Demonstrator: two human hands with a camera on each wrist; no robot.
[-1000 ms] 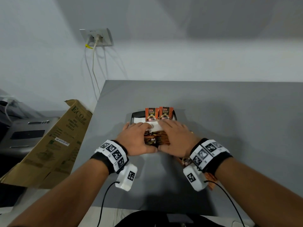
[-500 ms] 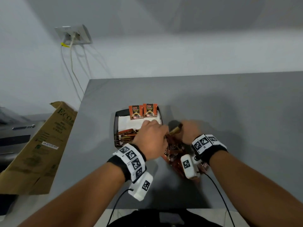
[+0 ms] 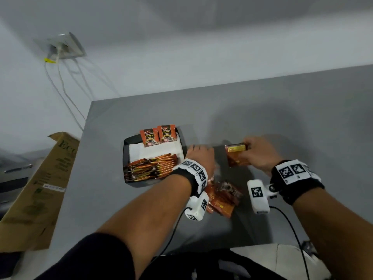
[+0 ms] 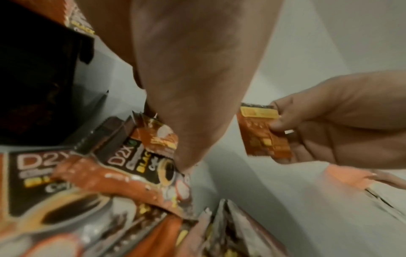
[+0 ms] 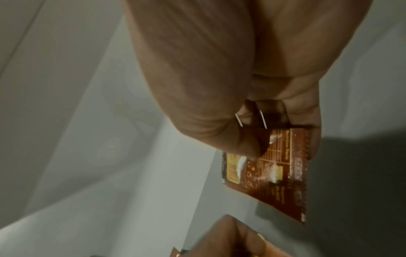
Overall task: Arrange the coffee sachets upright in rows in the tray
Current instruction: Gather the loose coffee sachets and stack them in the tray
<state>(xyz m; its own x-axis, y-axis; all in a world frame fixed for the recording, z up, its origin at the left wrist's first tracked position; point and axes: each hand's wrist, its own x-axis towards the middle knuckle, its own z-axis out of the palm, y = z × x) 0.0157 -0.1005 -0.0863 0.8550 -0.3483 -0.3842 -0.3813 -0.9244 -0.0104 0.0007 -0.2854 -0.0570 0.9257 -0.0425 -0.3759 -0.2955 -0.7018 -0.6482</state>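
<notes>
On the grey surface (image 3: 282, 110): black tray (image 3: 126, 156), right of it both hands
Done: two sachets upright at tray's far wall (image 3: 157, 135); near row (image 3: 151, 167) leaning, packed
Left: loose pile (image 3: 224, 196) beside tray
Right hand (image 3: 260, 156): fingers pinching one sachet (image 3: 236, 156), held above the surface
Left hand (image 3: 199, 158): over pile, fingers' state cannot tell
Around: cardboard box (image 3: 34, 190), wall socket (image 3: 64, 47)
Obstruction: left forearm between sachet and tray
</notes>
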